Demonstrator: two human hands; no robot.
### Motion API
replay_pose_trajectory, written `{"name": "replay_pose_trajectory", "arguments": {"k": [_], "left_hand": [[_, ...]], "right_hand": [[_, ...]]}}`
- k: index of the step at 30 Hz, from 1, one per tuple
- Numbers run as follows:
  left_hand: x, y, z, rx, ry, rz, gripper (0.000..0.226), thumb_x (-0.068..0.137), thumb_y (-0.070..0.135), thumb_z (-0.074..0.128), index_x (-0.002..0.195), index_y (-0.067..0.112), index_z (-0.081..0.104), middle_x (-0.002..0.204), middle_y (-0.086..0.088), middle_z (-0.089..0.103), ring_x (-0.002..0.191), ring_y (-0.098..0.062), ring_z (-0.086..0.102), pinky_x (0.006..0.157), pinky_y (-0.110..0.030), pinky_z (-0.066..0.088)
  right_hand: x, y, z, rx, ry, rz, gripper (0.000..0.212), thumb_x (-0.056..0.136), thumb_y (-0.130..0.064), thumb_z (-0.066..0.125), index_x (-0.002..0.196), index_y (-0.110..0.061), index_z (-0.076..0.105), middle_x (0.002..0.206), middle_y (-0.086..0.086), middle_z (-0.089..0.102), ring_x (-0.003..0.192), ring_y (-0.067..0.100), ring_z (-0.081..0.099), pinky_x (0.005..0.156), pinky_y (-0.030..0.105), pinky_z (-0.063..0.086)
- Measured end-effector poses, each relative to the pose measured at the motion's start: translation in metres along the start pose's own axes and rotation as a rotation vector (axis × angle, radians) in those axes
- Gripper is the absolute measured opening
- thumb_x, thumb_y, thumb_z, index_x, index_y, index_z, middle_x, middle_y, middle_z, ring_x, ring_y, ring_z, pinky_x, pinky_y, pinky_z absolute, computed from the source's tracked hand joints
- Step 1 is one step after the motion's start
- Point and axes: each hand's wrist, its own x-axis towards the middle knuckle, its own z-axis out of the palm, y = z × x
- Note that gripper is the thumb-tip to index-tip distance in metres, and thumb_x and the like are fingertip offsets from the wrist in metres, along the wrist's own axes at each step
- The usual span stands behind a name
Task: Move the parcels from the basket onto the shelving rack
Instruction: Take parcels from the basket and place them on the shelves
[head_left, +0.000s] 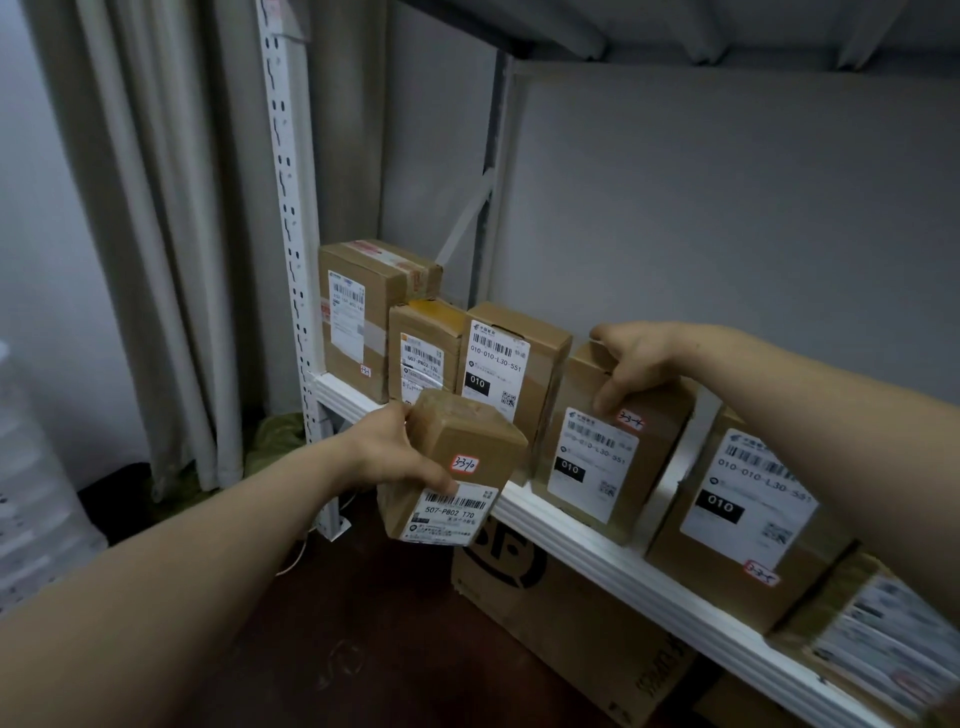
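We judge the job well underway. Several parcels already stand in a row on the rack's shelf (597, 545), and one more is on its way. Our left hand (387, 457) has its grip closed around a small parcel (457, 467), held just in front of the shelf edge and not yet set down. Our right hand (639, 364) grips the top of a tilted parcel (613, 467) on the shelf, seemingly to make room. The basket is out of view, so we cannot tell how many remain.

The small parcel's label reads "507-P802 T70", with a handwritten sticker "3-3-10". An upright parcel (506, 358) and the right-hand parcel (737, 519) both read "010-010-L30-551" and "010". Below the shelf, a large carton (561, 613) shows "SF".
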Motion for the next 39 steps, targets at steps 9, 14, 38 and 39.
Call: {"name": "replay_pose_trajectory", "arguments": {"k": [9,14,38,39], "left_hand": [[-0.007,0.004,0.011,0.003,-0.009,-0.017,0.083,0.061,0.013,0.088,0.127,0.011,0.039,0.095,0.01,0.053,0.093,-0.012,0.053,0.077,-0.02,0.044],[-0.013,0.008,0.019,-0.005,-0.034,-0.034,0.091,0.061,0.012,0.088,0.134,0.009,0.034,0.095,0.01,0.051,0.098,-0.014,0.052,0.083,-0.023,0.044],[-0.055,0.067,0.051,-0.001,-0.104,0.063,0.077,0.057,0.013,0.09,0.119,0.015,0.043,0.103,0.003,0.06,0.092,-0.01,0.058,0.073,-0.021,0.049],[-0.056,0.066,0.052,0.004,-0.105,0.063,0.08,0.057,0.014,0.09,0.122,0.015,0.043,0.104,0.003,0.06,0.093,-0.009,0.058,0.072,-0.02,0.048]], "right_hand": [[0.007,-0.007,-0.001,0.034,0.006,-0.023,0.057,0.076,-0.024,0.079,0.122,-0.009,0.048,0.12,0.01,0.059,0.102,0.027,0.06,0.082,0.037,0.052],[-0.002,0.0,-0.002,0.133,-0.019,0.02,0.099,0.068,-0.048,0.079,0.143,-0.008,0.029,0.141,0.011,0.046,0.123,0.03,0.05,0.096,0.039,0.044],[-0.067,0.084,0.01,0.049,-0.008,0.11,0.084,0.078,-0.022,0.077,0.144,-0.008,0.027,0.14,0.012,0.047,0.125,0.03,0.048,0.105,0.041,0.041],[-0.066,0.084,0.01,0.051,-0.005,0.106,0.084,0.078,-0.023,0.077,0.144,-0.008,0.027,0.14,0.012,0.046,0.126,0.03,0.048,0.106,0.042,0.04]]}}
